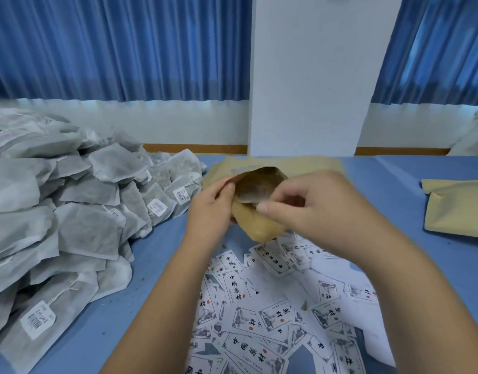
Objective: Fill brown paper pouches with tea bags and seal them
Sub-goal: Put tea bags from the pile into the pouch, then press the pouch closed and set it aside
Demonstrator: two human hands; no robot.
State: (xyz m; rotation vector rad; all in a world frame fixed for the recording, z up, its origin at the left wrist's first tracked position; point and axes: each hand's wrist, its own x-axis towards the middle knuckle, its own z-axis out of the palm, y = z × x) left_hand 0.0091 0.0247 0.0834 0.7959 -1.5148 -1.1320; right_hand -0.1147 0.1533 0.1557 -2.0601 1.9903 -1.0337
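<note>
Holding the brown pouch (255,225) mouth-open just above the table (389,190), gripping its rim with left hand (213,203), pinching the near lip with right hand (313,209); probably light, crinkly, easily creased, best taken by the rim

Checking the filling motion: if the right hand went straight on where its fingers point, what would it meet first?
The pouch: the right hand points left at its open mouth, seemingly touching it. The left hand, gripping the far side, comes next.

tea bags (70,211) left, labels (273,319) front
</note>
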